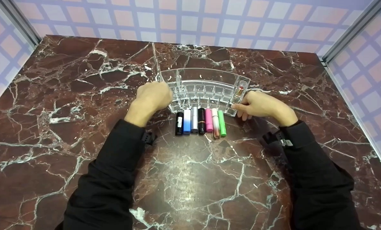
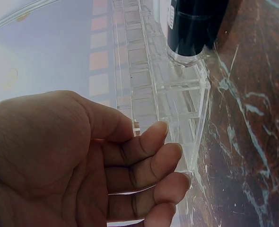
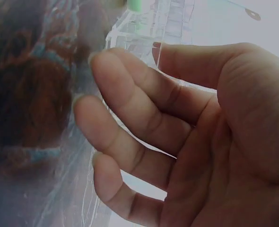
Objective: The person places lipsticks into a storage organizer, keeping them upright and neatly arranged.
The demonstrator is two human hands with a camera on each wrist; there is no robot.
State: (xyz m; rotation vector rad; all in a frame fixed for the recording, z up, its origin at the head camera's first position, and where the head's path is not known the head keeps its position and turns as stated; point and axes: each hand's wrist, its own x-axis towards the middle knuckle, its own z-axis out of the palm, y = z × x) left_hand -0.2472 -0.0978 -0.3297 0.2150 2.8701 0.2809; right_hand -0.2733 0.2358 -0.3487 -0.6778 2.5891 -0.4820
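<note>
A clear acrylic stepped organizer point(image 1: 200, 90), curved like a fan, sits on the marble-patterned table. My left hand point(image 1: 155, 95) grips its left end, with fingers curled along the clear end wall point(image 2: 194, 127) in the left wrist view. At the opposite end, my right hand point(image 1: 261, 103) pinches the corner, thumb over the front edge and fingers bent along the outer side. A red lipstick point(image 1: 240, 91) with a gold tube stands in the slot at the right end, close to that hand. Several lipstick-like tubes lie side by side before the organizer, including a black one point(image 1: 179, 123).
The row continues with a blue-and-white tube point(image 1: 186, 121), a silver one point(image 1: 194, 119), a pink one point(image 1: 209, 120) and a green one point(image 1: 222, 123). Checked panels point(image 1: 209, 22) wall the back and sides of the table point(image 1: 190, 179).
</note>
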